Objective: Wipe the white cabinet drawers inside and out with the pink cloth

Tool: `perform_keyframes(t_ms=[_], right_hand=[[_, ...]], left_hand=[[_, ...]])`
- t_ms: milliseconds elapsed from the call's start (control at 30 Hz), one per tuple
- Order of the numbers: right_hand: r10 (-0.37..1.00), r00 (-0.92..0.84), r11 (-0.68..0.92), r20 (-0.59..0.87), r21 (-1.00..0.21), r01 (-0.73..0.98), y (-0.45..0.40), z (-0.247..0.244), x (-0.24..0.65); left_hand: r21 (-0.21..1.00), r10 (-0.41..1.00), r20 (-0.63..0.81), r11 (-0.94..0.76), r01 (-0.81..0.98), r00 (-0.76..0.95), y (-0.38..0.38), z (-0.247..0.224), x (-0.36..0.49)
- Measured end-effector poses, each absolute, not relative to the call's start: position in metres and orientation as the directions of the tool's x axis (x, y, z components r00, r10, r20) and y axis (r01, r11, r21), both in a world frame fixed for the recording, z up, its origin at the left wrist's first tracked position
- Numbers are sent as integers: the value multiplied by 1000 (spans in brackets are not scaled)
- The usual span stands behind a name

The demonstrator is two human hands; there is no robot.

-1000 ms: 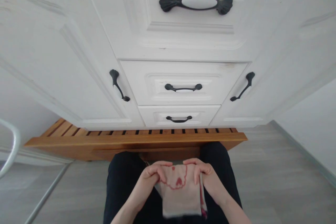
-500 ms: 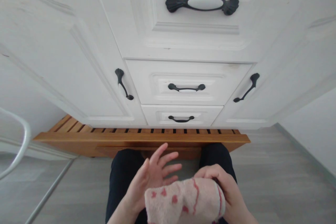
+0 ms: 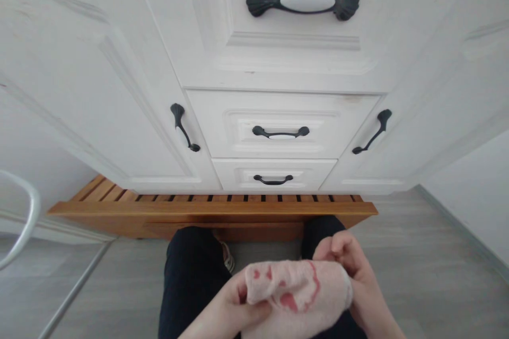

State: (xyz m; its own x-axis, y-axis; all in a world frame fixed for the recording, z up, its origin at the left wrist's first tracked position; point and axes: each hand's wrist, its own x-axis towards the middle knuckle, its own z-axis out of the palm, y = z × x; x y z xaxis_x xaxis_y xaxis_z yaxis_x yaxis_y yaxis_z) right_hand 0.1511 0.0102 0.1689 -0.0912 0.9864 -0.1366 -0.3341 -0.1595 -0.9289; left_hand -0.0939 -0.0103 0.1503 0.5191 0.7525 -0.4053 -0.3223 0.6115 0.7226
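Observation:
A soft pale pink towel (image 3: pixel 302 296) with red heart shapes and a wavy red line is bunched or folded over my lap at the bottom of the view. My left hand (image 3: pixel 233 304) grips its left end, thumb lying across the front and the other fingers tucked behind. At the right end, my right hand (image 3: pixel 358 275) has curled fingers at the white-edged hem; its palm is partly covered by the fabric. The lower part of the towel runs out of view.
White cabinet drawers (image 3: pixel 326 111) and doors with black handles (image 3: pixel 280 132) rise in front, all closed. Under them is a slatted wooden bench (image 3: pixel 222 211). My dark-trousered knees (image 3: pixel 186 265) are close to it. A curved white tube (image 3: pixel 32 212) stands at the left.
My left hand, spread open beside the towel before, has closed on its left end. The towel has shifted right and turned, and my right hand has moved slightly right and up.

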Motion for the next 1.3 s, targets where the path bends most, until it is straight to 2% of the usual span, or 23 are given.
perform_keyframes(t_ms=[100, 200, 267, 333, 433, 533, 600, 700, 867, 933, 1100, 1200, 1300], right_hand=[[917, -229, -399, -328, -779, -483, 16, 154, 136], [783, -433, -618, -446, -637, -461, 14, 115, 128], [733, -475, -673, -487, -624, -397, 7, 92, 130], [750, -450, -642, -484, -698, -319, 1, 83, 135], [813, -443, -511, -378, -828, -232, 2, 96, 142], [806, -489, -473, -334, -860, -191, 8, 118, 147], [796, -488, -497, -359, -848, -187, 9, 126, 150], [785, -507, -536, -356, -799, -271, 6, 128, 154], [803, -435, -553, -408, -783, -285, 5, 118, 154], [797, -417, -573, -437, -765, -293, 5, 115, 155], [810, -386, -574, -441, -732, -367, 6, 118, 160], [854, -401, -504, -332, -723, -474, 10, 128, 159], [859, -414, -505, -301, -631, -589, 13, 135, 156]], left_hand=[[627, 754, -465, 650, -430, 463, -6, 146, -87], [569, 764, -504, 645, -510, 404, -3, 128, -86], [527, 741, -517, 670, -523, 428, -5, 117, -90], [489, 705, -513, 709, -509, 489, -8, 112, -96], [472, 678, -465, 734, -489, 569, -10, 113, -103], [515, 686, -385, 715, -473, 617, -7, 123, -107], [552, 698, -340, 691, -467, 630, -3, 132, -107], [557, 694, -330, 690, -462, 640, -3, 141, -103], [563, 617, -534, 769, -301, 578, -7, 134, -91], [587, 640, -555, 754, -295, 531, -7, 131, -92], [652, 736, -456, 659, -375, 500, -2, 149, -94], [576, 714, -379, 679, -454, 588, -2, 166, -92], [505, 722, -233, 662, -553, 651, -6, 170, -90]])
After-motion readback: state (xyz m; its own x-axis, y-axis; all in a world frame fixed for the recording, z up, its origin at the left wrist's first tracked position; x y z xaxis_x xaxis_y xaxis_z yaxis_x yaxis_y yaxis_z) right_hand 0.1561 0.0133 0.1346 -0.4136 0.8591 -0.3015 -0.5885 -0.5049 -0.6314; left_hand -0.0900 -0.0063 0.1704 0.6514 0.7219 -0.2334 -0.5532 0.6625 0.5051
